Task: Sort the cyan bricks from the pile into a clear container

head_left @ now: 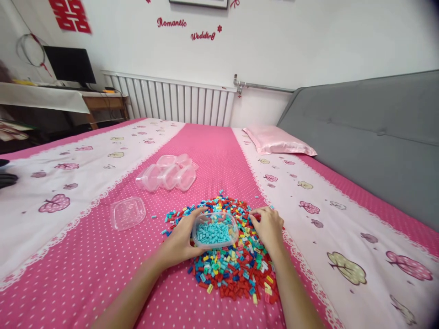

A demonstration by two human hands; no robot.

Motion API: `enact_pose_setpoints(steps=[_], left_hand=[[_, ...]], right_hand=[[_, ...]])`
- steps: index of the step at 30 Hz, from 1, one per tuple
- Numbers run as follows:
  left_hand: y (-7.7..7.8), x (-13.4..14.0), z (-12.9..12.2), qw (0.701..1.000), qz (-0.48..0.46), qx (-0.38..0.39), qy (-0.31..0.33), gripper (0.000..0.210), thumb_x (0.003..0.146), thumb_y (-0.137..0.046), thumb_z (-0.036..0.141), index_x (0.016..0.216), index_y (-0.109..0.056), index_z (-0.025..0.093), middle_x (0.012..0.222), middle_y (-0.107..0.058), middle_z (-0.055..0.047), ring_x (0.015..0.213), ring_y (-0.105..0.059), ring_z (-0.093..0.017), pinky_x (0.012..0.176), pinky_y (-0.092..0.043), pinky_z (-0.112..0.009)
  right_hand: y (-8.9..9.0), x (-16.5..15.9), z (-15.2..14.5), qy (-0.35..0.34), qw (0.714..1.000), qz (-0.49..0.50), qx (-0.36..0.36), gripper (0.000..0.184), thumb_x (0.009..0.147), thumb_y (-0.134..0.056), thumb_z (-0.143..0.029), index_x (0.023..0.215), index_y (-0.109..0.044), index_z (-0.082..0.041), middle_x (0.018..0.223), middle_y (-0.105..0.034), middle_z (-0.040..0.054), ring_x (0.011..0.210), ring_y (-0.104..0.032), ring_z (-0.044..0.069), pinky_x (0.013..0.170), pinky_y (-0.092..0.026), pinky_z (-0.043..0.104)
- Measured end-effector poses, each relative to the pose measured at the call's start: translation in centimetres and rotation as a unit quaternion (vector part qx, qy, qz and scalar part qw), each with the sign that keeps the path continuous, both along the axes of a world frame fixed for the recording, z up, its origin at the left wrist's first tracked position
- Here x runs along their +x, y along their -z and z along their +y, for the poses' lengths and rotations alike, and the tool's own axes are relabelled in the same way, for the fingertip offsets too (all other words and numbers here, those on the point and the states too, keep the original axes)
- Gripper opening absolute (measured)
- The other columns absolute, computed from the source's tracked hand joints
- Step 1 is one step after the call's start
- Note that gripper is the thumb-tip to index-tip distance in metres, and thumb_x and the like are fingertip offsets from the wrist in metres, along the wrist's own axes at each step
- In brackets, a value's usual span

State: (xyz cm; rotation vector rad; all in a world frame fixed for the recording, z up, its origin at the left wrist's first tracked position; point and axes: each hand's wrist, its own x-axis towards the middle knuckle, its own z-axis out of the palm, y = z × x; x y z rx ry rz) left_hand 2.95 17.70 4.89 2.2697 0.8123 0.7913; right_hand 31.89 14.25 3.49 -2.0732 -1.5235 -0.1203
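My left hand point(183, 237) is wrapped round the left side of a clear plastic container point(219, 245), thumb at the near edge and fingers at the far edge. Light-blue toy bricks point(213, 233) cover its bottom. The container is held over a wide heap of small mixed bricks point(236, 276) in red, yellow, blue, green and white. At the heap's right edge, my right hand point(269, 226) has its fingers curled together, with the fingertips down at the bricks. Whatever lies between those fingertips is too small to make out.
A clear lid point(128, 213) lies flat on the pink bedspread point(212, 141), left of the heap. Behind it are several stacked clear containers point(168, 172). A pink pillow point(277, 140) rests by the grey headboard point(363, 137). Farther off stand a radiator point(174, 100) and a desk with a monitor point(70, 66).
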Motion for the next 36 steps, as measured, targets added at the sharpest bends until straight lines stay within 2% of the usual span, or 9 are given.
enact_pose_setpoints(steps=[11, 15, 18, 20, 22, 25, 27, 32, 36], left_hand=[[0.2, 0.0, -0.1, 1.000, 0.000, 0.003, 0.000, 0.089, 0.076, -0.078, 0.030, 0.148, -0.026, 0.027, 0.143, -0.051, -0.013, 0.131, -0.053, -0.032, 0.109, -0.043, -0.050], [0.0, 0.0, -0.2, 1.000, -0.001, 0.015, -0.002, 0.090, 0.075, -0.079, 0.032, 0.149, -0.027, 0.028, 0.143, -0.052, -0.013, 0.130, -0.053, -0.033, 0.107, -0.044, -0.050], [-0.2, 0.1, -0.4, 0.999, 0.010, 0.045, -0.004, 0.090, 0.076, -0.080, 0.036, 0.149, -0.027, 0.029, 0.143, -0.051, -0.013, 0.130, -0.053, -0.034, 0.107, -0.043, -0.051], [-0.4, 0.3, -0.7, 0.998, 0.020, 0.061, -0.002, 0.090, 0.076, -0.081, 0.040, 0.148, -0.029, 0.029, 0.143, -0.052, -0.013, 0.130, -0.053, -0.034, 0.107, -0.042, -0.051], [-0.6, 0.4, -0.9, 0.997, 0.026, 0.068, 0.000, 0.088, 0.077, -0.081, 0.043, 0.149, -0.030, 0.030, 0.143, -0.052, -0.012, 0.130, -0.053, -0.034, 0.108, -0.042, -0.050], [-0.8, 0.6, -1.0, 0.997, 0.033, 0.067, 0.000, 0.088, 0.078, -0.080, 0.045, 0.149, -0.030, 0.030, 0.144, -0.052, -0.012, 0.130, -0.052, -0.034, 0.109, -0.042, -0.048], [-0.8, 0.6, -1.0, 0.997, 0.036, 0.065, -0.002, 0.090, 0.077, -0.081, 0.047, 0.149, -0.029, 0.030, 0.144, -0.052, -0.012, 0.130, -0.052, -0.034, 0.109, -0.042, -0.048], [-0.6, 0.6, -0.9, 0.996, 0.036, 0.078, 0.006, 0.090, 0.078, -0.080, 0.049, 0.149, -0.028, 0.030, 0.144, -0.052, -0.012, 0.131, -0.052, -0.034, 0.109, -0.042, -0.049], [-0.5, 0.6, -1.0, 0.997, 0.036, 0.074, 0.003, 0.092, 0.077, -0.081, 0.051, 0.150, -0.027, 0.031, 0.144, -0.052, -0.012, 0.130, -0.052, -0.034, 0.109, -0.042, -0.048]], right_hand=[[0.5, 0.2, -0.1, -0.021, 0.999, -0.033, 0.026, 0.021, 0.092, -0.053, -0.029, 0.086, -0.073, -0.024, 0.093, -0.067, 0.0068, 0.091, -0.052, 0.025, 0.077, -0.036, 0.037], [-1.8, 0.0, -0.9, -0.040, 0.995, 0.050, 0.076, 0.019, 0.090, -0.054, -0.031, 0.084, -0.070, -0.022, 0.092, -0.069, 0.0068, 0.090, -0.056, 0.026, 0.084, -0.039, 0.040], [-4.5, -1.3, -2.2, -0.112, 0.966, 0.183, 0.144, 0.016, 0.087, -0.060, -0.035, 0.085, -0.068, -0.021, 0.091, -0.070, 0.0061, 0.091, -0.060, 0.024, 0.089, -0.043, 0.039], [-5.8, -2.7, -3.0, -0.186, 0.942, 0.250, 0.124, 0.018, 0.087, -0.062, -0.037, 0.086, -0.069, -0.021, 0.090, -0.068, 0.0050, 0.088, -0.061, 0.023, 0.086, -0.045, 0.036], [-6.2, -3.9, -3.4, -0.246, 0.931, 0.266, 0.053, 0.014, 0.087, -0.063, -0.033, 0.086, -0.072, -0.022, 0.087, -0.065, 0.0028, 0.084, -0.060, 0.021, 0.081, -0.045, 0.033], [-5.8, -5.0, -3.4, -0.278, 0.937, 0.207, -0.044, 0.010, 0.086, -0.065, -0.024, 0.083, -0.074, -0.024, 0.084, -0.061, 0.0012, 0.083, -0.057, 0.020, 0.079, -0.043, 0.032], [-5.4, -5.2, -3.3, -0.267, 0.950, 0.147, -0.067, 0.010, 0.086, -0.067, -0.021, 0.082, -0.075, -0.026, 0.083, -0.060, 0.0012, 0.086, -0.056, 0.021, 0.081, -0.041, 0.033], [-5.3, -5.7, -3.6, -0.208, 0.977, 0.028, -0.037, 0.012, 0.084, -0.071, -0.015, 0.080, -0.074, -0.026, 0.085, -0.059, 0.0032, 0.092, -0.053, 0.024, 0.084, -0.039, 0.035], [-5.3, -7.0, -4.1, -0.165, 0.985, -0.035, -0.018, 0.010, 0.082, -0.075, -0.017, 0.080, -0.074, -0.026, 0.088, -0.059, 0.0052, 0.093, -0.051, 0.026, 0.085, -0.037, 0.039]])
